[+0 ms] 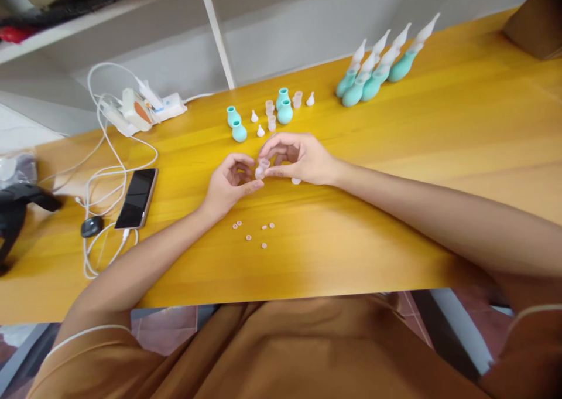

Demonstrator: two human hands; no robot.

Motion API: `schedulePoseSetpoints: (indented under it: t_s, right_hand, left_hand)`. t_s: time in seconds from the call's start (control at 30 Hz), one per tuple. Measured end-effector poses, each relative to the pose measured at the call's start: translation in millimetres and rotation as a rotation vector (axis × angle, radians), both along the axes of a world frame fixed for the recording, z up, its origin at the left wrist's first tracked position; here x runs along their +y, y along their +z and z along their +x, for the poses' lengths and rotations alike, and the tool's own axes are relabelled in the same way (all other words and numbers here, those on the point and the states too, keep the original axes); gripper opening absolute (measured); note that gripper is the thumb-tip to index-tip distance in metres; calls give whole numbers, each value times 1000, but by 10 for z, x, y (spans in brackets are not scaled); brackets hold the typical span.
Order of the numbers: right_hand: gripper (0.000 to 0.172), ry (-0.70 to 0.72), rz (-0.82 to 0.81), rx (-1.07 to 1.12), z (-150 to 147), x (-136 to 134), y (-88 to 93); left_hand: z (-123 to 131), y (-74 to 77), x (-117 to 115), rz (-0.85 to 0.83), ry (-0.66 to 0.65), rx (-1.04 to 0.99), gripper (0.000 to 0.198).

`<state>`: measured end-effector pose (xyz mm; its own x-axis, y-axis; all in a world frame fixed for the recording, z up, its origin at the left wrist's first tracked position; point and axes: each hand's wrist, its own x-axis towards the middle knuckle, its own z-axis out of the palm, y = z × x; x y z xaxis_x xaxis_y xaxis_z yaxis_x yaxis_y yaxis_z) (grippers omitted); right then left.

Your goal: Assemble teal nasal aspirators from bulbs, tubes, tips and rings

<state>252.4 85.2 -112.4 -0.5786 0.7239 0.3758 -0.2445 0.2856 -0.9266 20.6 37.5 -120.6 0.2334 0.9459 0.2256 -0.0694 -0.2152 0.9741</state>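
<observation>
Over the middle of the table, a small translucent plastic cup-shaped connector [262, 168] is held between my two hands. My right hand [302, 159] pinches it from the right with thumb and fingers. My left hand [230, 182] closes around its lower left side, thumb and curled fingers at it. Partly hidden under my right hand lies a whitish piece [296, 181]. Nearer to me several tiny pale round pieces [264, 227] are scattered. Beyond my hands stand teal rubber bulbs [239, 131], more translucent connectors [271, 123] and small white nozzle tips [260, 130].
At the back right, several teal bulbs with long white tips [371, 85] stand grouped. On the left lie a phone [137, 198], tangled white cables [99, 182], a small black device [92, 227] and a power strip [169, 107]. A brown box [535, 24] sits far right.
</observation>
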Motion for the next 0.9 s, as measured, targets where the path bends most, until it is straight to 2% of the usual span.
schedulePoseSetpoints:
  t_s: [0.07, 0.17, 0.27, 0.33, 0.43, 0.53, 0.77, 0.9]
  right_hand:
    - [45, 19, 4, -3, -23, -23, 11]
    - [45, 35, 18, -42, -32, -38, 69]
    - [42, 50, 13, -143, 89, 60, 178]
    - [35, 127, 0, -294, 271, 197, 260]
    - [29, 324, 52, -610, 605, 425, 339]
    - [33, 427, 122, -750, 816, 563, 339]
    - [30, 392, 292, -783, 701, 524, 259]
    - [36, 335, 244, -773, 654, 507, 242]
  left_hand:
    - [6, 3, -3, 18, 1, 25, 59]
    - [13, 1, -13, 31, -6, 53, 54]
    - [9, -3, -29, 18, -2, 82, 49]
    - [8, 0, -46, 14, -4, 124, 44]
    - [19, 21, -81, 54, -2, 246, 34]
    - [35, 52, -108, 144, -2, 378, 22]
    - [40, 98, -109, 189, -68, 496, 17]
    - [33, 120, -105, 192, -75, 509, 19]
